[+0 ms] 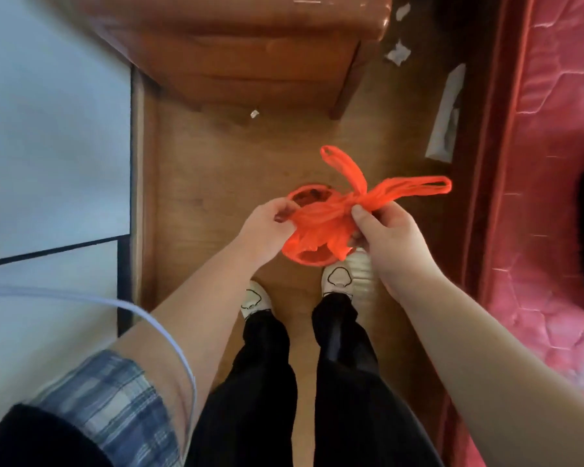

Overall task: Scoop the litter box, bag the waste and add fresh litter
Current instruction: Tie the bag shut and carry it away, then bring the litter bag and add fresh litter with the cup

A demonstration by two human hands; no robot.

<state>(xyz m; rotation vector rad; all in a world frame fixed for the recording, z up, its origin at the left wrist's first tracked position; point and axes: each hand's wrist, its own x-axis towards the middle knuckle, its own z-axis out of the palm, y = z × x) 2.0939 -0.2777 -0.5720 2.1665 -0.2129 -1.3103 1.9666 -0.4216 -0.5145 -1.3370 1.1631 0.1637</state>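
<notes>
- holding the orange plastic bag (317, 224) in the air between both hands, we stand on the near side of the wooden cabinet (250, 62), opposite its front face, with the bag hanging above the floor (216, 163) and our shoes (338, 281).
- our left hand (267, 227) has its fingers curled round the bunched edge at the end of the bag level with the cabinet's middle; the fingertips are tucked under the film, so we cannot see exactly how much they hold.
- our right hand (388, 237) pinches the gathered neck between thumb (361, 214) and curled fingers, at the end in line with the cabinet's right leg.
- the bag's long axis runs from one hand to the other, roughly parallel to the cabinet's front.
- the two handle loops (415, 185) stick out past the right thumb: one points up toward the cabinet, the other out to the side beyond its right leg.
- so the relation that matters is this: the handles lie on the far side of the right-hand pinch, free and untouched, and the right hand is much the nearer to them.
- we judge that whichever comes next, spreading the mouth or tying it off, the left hand must cross along the bag's length to reach a loop while the right keeps the neck.
- whether waste is already inside we cannot tell; a darker patch shows through the film near the left hand, but it is unclear.
- no litter box or scoop is in view near the cabinet.
</notes>
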